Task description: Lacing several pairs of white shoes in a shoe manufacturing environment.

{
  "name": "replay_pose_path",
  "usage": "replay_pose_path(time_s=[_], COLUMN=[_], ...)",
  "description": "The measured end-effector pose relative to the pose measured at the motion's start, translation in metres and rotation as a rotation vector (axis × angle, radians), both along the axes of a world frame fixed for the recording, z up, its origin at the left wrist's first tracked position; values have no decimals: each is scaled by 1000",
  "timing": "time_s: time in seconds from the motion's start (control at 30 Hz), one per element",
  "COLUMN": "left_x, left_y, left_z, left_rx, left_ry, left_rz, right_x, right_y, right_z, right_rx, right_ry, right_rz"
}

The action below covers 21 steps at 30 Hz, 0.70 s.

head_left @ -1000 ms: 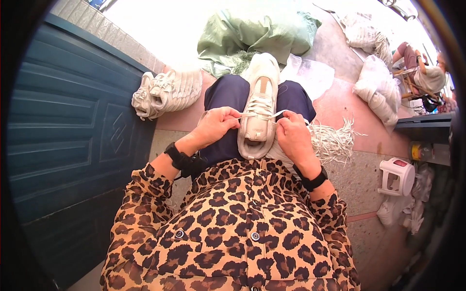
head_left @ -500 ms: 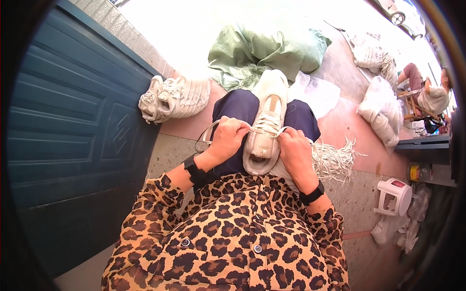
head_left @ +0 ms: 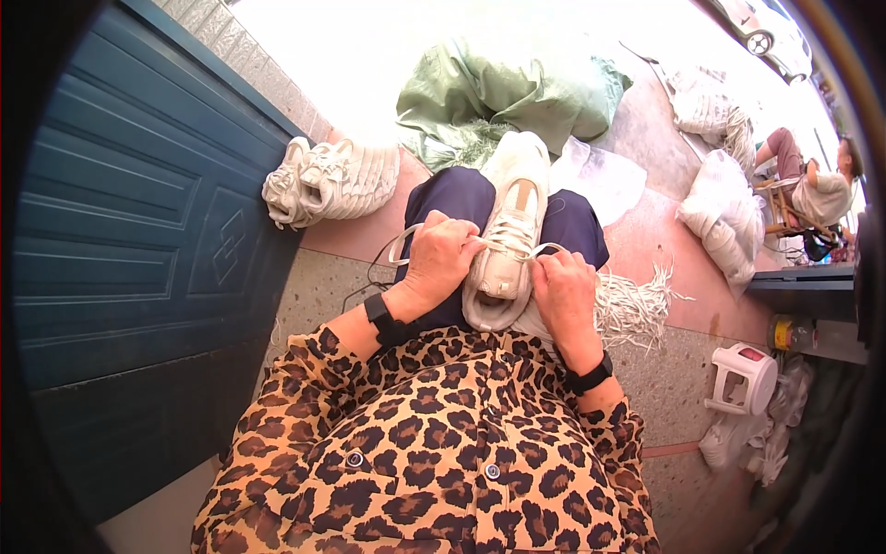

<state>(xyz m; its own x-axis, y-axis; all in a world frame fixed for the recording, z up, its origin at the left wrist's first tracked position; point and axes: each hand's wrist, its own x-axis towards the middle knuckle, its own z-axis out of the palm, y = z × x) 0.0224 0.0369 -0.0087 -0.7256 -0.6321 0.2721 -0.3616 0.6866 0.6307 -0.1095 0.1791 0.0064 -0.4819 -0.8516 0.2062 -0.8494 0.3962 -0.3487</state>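
A cream sneaker (head_left: 517, 198) lies between my knees, its heel opening toward me and its toe pointing away. White shoelaces (head_left: 506, 234) cross its tongue and run out to both sides. My left hand (head_left: 439, 256) pinches one lace end at the shoe's left edge, and a loop of that lace sticks out past the hand. On the other side my right hand (head_left: 565, 288) grips the other lace between thumb and fingers, with a small loop above it. Black bands circle both wrists. A bundle of loose white laces (head_left: 635, 307) lies beside my right thigh.
Several cream sneakers (head_left: 346, 180) stand in a row by the blue door (head_left: 138, 222) at left. Ahead lies a green sack (head_left: 508, 92). At right are white bags (head_left: 724, 217), a white plastic stool (head_left: 741, 380) and a person (head_left: 824, 189) seated farther off.
Both hands stay on the laces and have shifted only slightly. The loop above my right hand shows a little wider. The shoe has barely moved.
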Motion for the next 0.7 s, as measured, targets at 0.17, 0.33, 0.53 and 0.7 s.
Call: replay_pose_path(time_s=[0.17,0.33,0.53,0.7], left_x=[6,4,-66,-115], left_y=[12,-2,-8,-1], left_z=[8,22,37,34], left_rx=[-235,-167,151,129], left_ry=[-81,-213,-232,-561], left_rz=[-75,-238,-290,-562], right_x=[9,4,5,8], right_y=[7,11,10,12], right_z=[0,-12,-22,-25], right_rx=[6,-18,-218,-292], right_ry=[26,-104,-239,-245], right_rz=[27,41,18,-4])
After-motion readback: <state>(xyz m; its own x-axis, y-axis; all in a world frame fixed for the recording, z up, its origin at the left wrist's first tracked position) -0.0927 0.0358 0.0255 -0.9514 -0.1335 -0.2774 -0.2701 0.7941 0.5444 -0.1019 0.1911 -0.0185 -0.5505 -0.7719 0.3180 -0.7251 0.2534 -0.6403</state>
